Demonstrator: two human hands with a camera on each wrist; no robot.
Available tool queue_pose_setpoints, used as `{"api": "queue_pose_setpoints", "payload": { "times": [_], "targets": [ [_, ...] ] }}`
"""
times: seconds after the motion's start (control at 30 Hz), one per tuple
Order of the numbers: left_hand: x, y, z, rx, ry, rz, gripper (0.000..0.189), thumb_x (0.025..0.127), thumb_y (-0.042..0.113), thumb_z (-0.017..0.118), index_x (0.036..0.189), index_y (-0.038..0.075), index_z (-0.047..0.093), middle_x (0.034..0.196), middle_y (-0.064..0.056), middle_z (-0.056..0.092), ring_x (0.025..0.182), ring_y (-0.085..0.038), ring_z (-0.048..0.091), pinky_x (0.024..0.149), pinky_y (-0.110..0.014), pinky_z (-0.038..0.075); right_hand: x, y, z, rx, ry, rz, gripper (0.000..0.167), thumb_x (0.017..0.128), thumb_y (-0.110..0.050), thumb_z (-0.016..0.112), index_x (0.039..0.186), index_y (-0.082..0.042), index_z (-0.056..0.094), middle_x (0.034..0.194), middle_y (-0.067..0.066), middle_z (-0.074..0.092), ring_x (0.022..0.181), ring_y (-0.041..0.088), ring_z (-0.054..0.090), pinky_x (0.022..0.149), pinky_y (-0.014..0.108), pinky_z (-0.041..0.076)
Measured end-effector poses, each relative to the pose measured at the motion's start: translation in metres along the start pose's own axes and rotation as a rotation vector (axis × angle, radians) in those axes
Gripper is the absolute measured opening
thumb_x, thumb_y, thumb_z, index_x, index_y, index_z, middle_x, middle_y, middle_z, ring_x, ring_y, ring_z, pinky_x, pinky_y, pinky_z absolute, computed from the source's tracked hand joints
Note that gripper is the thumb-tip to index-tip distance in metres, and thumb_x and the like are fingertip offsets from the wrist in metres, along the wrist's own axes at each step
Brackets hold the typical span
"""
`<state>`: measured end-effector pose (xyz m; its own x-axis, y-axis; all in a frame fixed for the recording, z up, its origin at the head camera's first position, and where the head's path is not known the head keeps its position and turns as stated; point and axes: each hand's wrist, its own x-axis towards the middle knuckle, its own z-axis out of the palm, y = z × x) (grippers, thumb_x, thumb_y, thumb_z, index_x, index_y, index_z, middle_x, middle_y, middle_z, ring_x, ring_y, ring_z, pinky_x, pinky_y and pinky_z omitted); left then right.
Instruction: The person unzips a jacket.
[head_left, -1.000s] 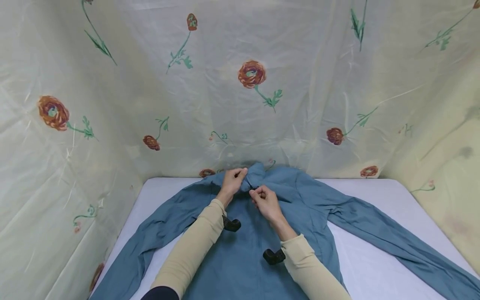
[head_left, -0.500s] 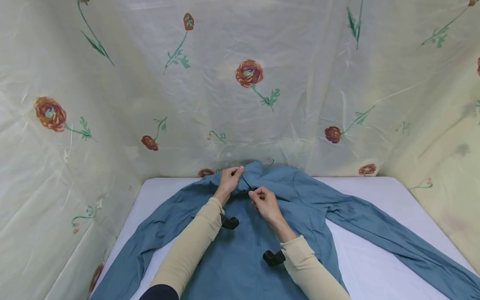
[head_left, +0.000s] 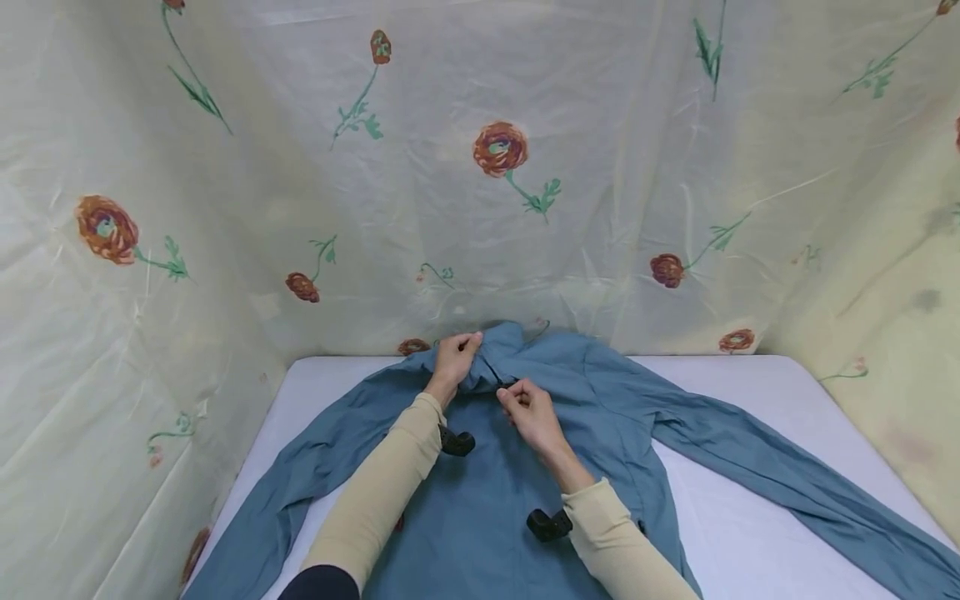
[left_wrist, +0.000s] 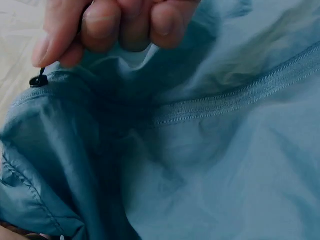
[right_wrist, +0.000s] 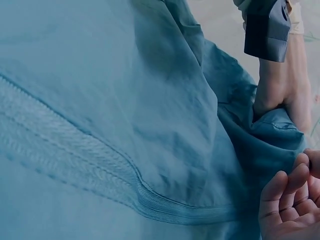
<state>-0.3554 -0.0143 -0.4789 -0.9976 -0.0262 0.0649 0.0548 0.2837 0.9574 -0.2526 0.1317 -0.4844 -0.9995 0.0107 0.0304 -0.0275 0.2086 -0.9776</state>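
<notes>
A blue zip-front jacket (head_left: 465, 500) lies spread out, front up, its collar (head_left: 504, 342) at the far end. My left hand (head_left: 453, 362) grips the collar area at its left side; in the right wrist view this left hand (right_wrist: 282, 92) sinks into bunched fabric. My right hand (head_left: 532, 412) pinches the black cord of the zipper pull, just below the collar. In the left wrist view the right hand (left_wrist: 120, 22) has thumb and finger on that cord, above the black zipper slider (left_wrist: 38, 81). The zipper (left_wrist: 220, 102) runs down the front.
The jacket's sleeves (head_left: 772, 475) stretch out to both sides over a white tabletop (head_left: 720, 500). Floral sheeting (head_left: 585, 167) hangs behind and on both sides. Black camera mounts (head_left: 550, 525) stick out from both wrists over the jacket.
My right hand has come slightly down toward me with the zipper pull. The left hand has shifted a little to the left. A dark line between the hands shows longer.
</notes>
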Motion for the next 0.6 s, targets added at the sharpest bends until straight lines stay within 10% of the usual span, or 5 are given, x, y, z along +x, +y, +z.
{"api": "queue_pose_setpoints", "payload": {
  "times": [0.4, 0.6],
  "targets": [
    [0.007, 0.002, -0.012, 0.033, 0.026, -0.030, 0.034, 0.097, 0.034, 0.054, 0.073, 0.010, 0.060, 0.067, 0.000, 0.045, 0.064, -0.017, 0.040, 0.062, -0.029, 0.034, -0.014, -0.013, -0.001, -0.001, -0.075, 0.021, 0.022, 0.095, -0.021, 0.058, 0.091, 0.000, 0.057, 0.070, 0.006, 0.057, 0.067, 0.037, 0.055, 0.060, 0.038, 0.048],
    [-0.002, 0.007, -0.010, 0.302, 0.166, 0.322, 0.015, 0.095, 0.019, 0.059, 0.101, 0.011, 0.070, 0.093, -0.006, 0.064, 0.085, -0.021, 0.058, 0.078, -0.035, 0.045, -0.008, -0.001, -0.001, -0.003, -0.033, 0.014, 0.023, 0.095, -0.027, 0.058, 0.089, -0.005, 0.057, 0.078, 0.020, 0.060, 0.067, 0.035, 0.055, 0.062, 0.039, 0.050]
  ]
}}
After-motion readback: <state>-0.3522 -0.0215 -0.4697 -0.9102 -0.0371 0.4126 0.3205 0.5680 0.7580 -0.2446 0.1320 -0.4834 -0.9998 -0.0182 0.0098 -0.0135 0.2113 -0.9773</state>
